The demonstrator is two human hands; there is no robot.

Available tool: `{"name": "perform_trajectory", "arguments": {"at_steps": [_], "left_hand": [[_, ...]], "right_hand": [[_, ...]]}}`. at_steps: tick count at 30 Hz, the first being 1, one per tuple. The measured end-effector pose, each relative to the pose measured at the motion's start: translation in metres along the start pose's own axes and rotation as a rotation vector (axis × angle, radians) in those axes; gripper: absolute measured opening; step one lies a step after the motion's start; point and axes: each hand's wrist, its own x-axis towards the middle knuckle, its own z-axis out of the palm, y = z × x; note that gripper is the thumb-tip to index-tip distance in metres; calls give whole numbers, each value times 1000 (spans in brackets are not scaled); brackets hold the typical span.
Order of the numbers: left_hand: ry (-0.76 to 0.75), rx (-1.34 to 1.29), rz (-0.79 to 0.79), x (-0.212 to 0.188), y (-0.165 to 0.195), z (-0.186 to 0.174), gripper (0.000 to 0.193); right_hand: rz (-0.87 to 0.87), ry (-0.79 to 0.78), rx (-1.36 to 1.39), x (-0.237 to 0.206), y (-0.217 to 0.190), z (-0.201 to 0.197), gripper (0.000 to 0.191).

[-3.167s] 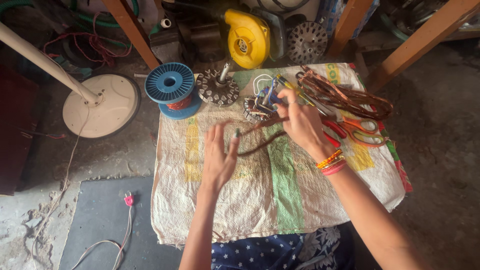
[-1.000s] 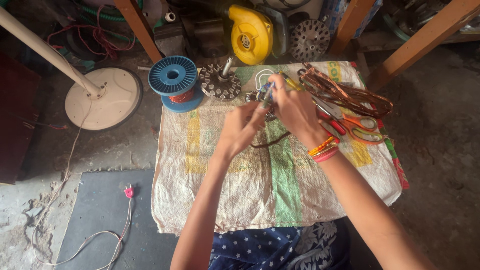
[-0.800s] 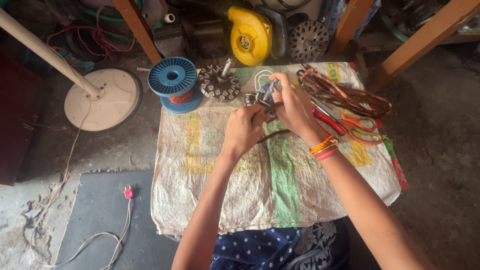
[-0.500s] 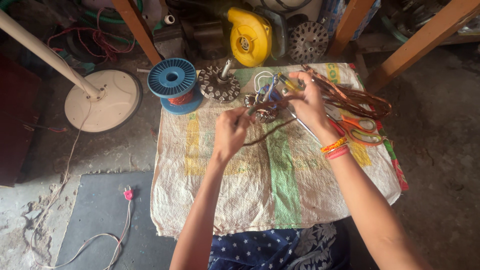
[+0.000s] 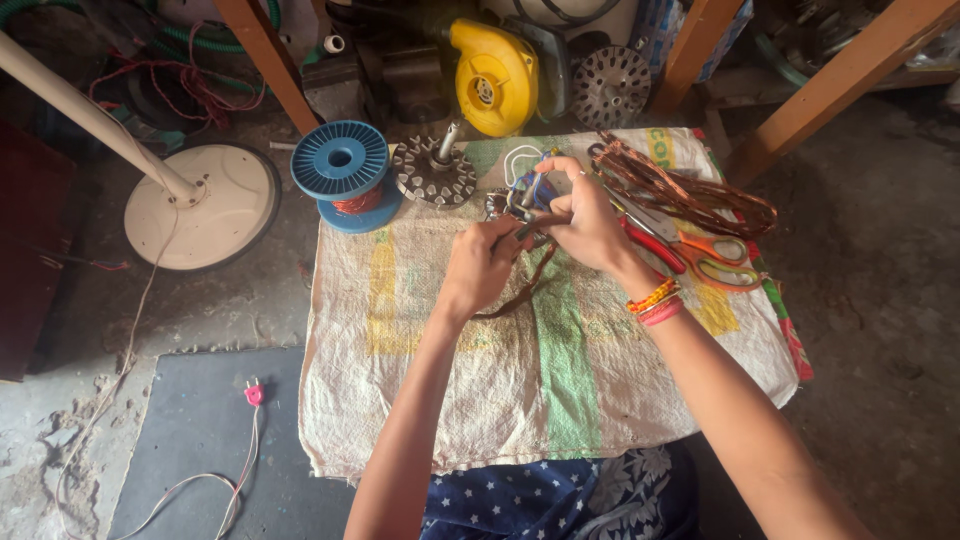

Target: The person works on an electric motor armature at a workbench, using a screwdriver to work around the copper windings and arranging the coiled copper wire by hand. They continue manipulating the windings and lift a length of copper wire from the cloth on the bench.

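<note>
My left hand and my right hand meet above a woven sack cloth spread on the floor. Between them they grip a small wound stator part with blue and white leads. A bundle of brown copper wire hangs from it under my left hand onto the cloth. My right wrist wears coloured bangles. Which fingers pinch which strand is hidden.
A blue wire spool and a toothed rotor sit at the cloth's far edge. A heap of copper wire and orange scissors lie right. A yellow blower, a fan base and wooden legs surround it.
My left hand rose from lying flat on the cloth to join the right at the wound part. Both hands have kept working the wire there, shifting slightly.
</note>
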Motion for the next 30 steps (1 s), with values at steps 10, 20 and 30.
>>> {"name": "perform_trajectory", "arguments": {"at_steps": [10,20,30], "left_hand": [[57,-5,-18,-6,-13,-10,18],[70,17,-38,-6,-21,-3,18],[24,-11,-87,-7,-36,-12,22]], "right_hand": [[25,-179,326,-3,-1,-15,80],[-383,198,-330,-19,-15,2,76],[-336,140,-228,-12,-5,-3,68]]}}
